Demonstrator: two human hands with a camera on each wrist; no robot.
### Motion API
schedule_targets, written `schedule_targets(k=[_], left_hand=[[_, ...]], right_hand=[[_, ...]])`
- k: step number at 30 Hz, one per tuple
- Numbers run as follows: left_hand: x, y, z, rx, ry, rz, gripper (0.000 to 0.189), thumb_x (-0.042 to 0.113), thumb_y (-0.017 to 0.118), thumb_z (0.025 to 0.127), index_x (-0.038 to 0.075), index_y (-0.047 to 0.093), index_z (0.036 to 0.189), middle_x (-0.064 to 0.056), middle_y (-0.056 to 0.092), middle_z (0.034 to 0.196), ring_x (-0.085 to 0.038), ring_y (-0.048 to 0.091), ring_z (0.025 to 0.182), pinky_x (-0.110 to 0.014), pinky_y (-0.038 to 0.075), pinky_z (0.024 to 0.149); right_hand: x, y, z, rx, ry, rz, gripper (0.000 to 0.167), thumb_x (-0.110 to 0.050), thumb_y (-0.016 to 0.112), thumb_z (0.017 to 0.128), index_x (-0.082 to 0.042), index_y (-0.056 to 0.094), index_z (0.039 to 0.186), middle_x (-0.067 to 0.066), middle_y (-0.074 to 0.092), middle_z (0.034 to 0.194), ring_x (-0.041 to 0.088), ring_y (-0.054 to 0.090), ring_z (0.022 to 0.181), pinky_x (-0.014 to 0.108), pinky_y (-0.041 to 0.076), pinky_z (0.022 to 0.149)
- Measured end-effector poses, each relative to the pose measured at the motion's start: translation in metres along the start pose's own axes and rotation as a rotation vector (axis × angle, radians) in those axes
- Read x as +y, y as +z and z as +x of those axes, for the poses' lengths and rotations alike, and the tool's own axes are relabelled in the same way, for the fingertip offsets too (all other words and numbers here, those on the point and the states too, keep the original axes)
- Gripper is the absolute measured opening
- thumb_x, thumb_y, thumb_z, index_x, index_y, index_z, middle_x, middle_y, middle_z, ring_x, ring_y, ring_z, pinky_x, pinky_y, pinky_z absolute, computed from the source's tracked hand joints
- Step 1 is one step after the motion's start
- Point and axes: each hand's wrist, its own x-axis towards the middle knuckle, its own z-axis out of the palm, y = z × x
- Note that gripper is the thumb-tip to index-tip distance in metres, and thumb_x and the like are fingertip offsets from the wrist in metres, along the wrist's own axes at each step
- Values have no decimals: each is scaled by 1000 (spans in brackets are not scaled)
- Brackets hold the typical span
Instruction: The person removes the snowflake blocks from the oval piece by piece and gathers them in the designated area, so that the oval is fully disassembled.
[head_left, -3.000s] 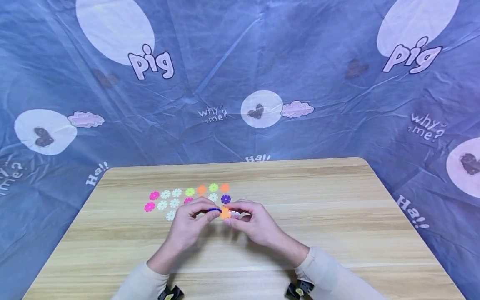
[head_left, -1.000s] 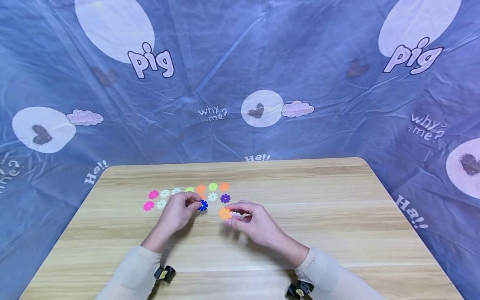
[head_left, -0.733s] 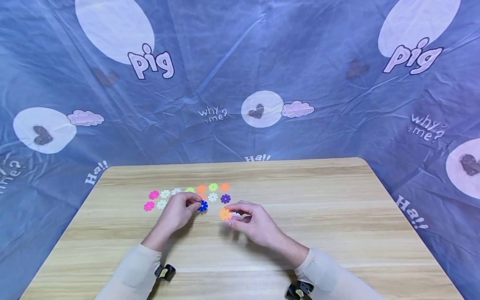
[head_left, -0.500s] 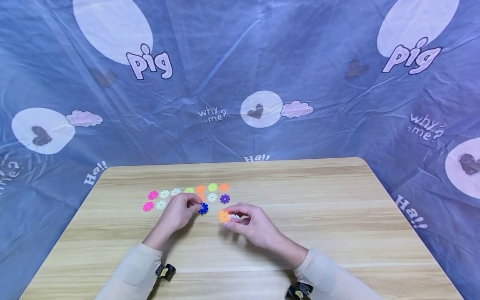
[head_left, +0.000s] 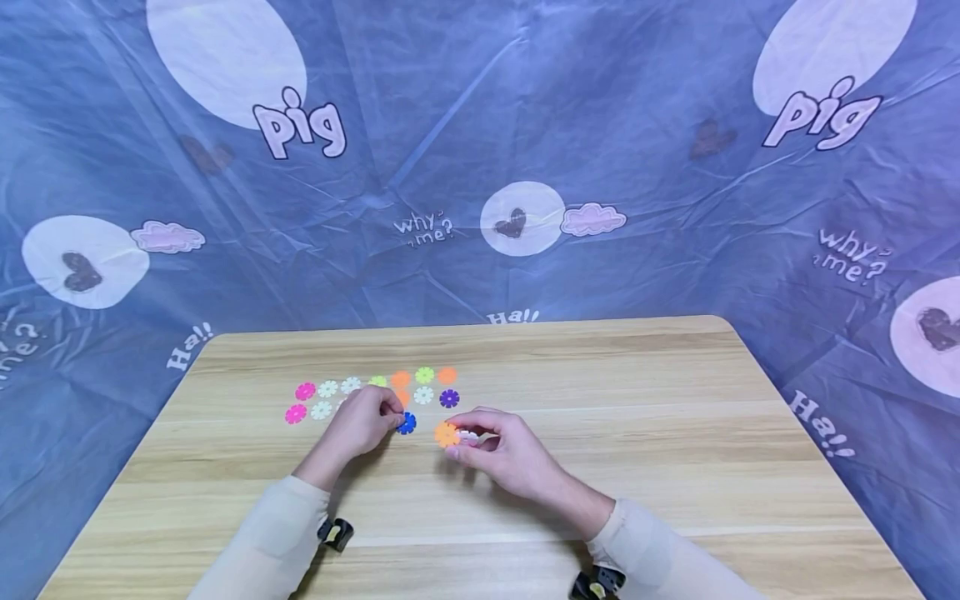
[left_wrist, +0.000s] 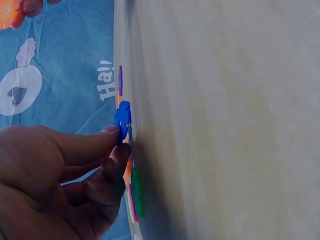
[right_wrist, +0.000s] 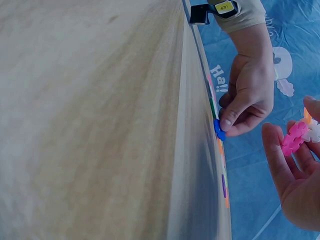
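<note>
My left hand [head_left: 363,421] pinches a blue snowflake disc [head_left: 407,423] by its edge between thumb and fingers. The left wrist view shows the blue disc tilted, nearly edge-on, close over the table. My right hand [head_left: 510,454] grips a small cluster of interlocked snowflake discs. An orange disc [head_left: 447,434] faces up at its fingertips, with a white disc [right_wrist: 312,131] and a pink disc [right_wrist: 294,139] joined behind it. A gap separates the blue disc from the orange one. My left hand hides part of the loose discs beneath and behind it.
Loose snowflake discs lie in rough rows past my hands, among them a purple disc [head_left: 449,398], a pink disc [head_left: 296,414] and a yellow-green disc [head_left: 424,375]. A green disc [left_wrist: 137,192] shows beside the left fingers. The wooden table [head_left: 637,400] meets a blue printed cloth.
Three seconds ago both hands met, with the blue disc against the orange one. My left hand has since moved left with the blue disc and, lately, slightly nearer me. The right hand barely moved.
</note>
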Motion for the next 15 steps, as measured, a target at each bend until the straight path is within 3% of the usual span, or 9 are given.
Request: schedule_targets(k=[10,15], left_hand=[[0,2,0,19,-4,22,6,6,81,93,6,76,91,-3,71,84,-16,63,78,-38,57,79],[6,-1,-7,53,21,-61,6,9,79,97,5,77,93,-2,72,84,-15,62,77,-34,56,75]], right_hand=[[0,-2,0,6,-8,-9,37,-16,82,95,-4,75,130,11,75,119,7,71,93,25,64,84],[-1,-3,0,7,-15,-5,37,-15,82,96,-3,75,130,12,75,120,5,70,94,25,64,85]])
